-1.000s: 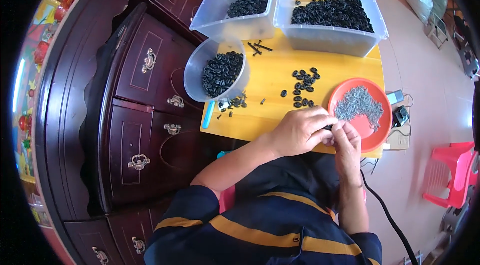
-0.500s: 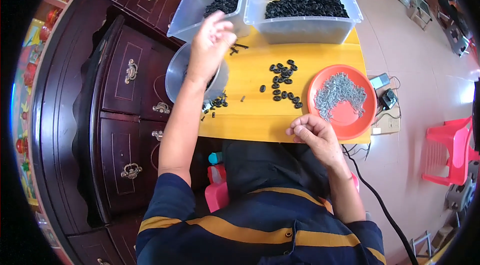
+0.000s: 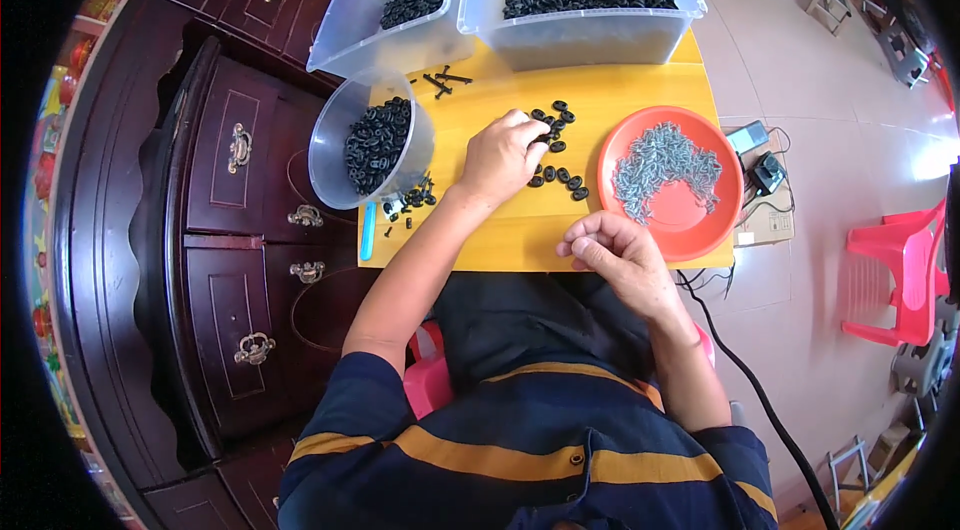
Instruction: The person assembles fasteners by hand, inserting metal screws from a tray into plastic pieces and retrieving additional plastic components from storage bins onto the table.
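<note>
Over the group of small black oval pieces with holes (image 3: 563, 175) in the middle of the yellow table is my left hand (image 3: 503, 158). Its thumb and fingers are closed around one black oval piece (image 3: 543, 138), partly hidden by the fingertips. My right hand (image 3: 622, 258) hovers at the table's near edge, thumb and fingertips pressed together. Whatever it may pinch is too small to make out. Beside it, an orange-red plate (image 3: 690, 235) holds a heap of small silvery screws (image 3: 655, 170). A clear round tub (image 3: 330, 165) of black pieces stands to the left.
Two clear plastic bins (image 3: 590, 42) (image 3: 385, 50) with black parts stand at the far side. Black screw-like parts (image 3: 440, 85) and a blue strip (image 3: 367, 230) lie on the table (image 3: 480, 245). Dark drawers (image 3: 245, 140) border the left; a pink stool (image 3: 900, 275) stands right.
My left hand has come down from above the round tub to the black oval pieces, closing on one. The right hand stays pinched near the plate. The whole view has shifted slightly.
</note>
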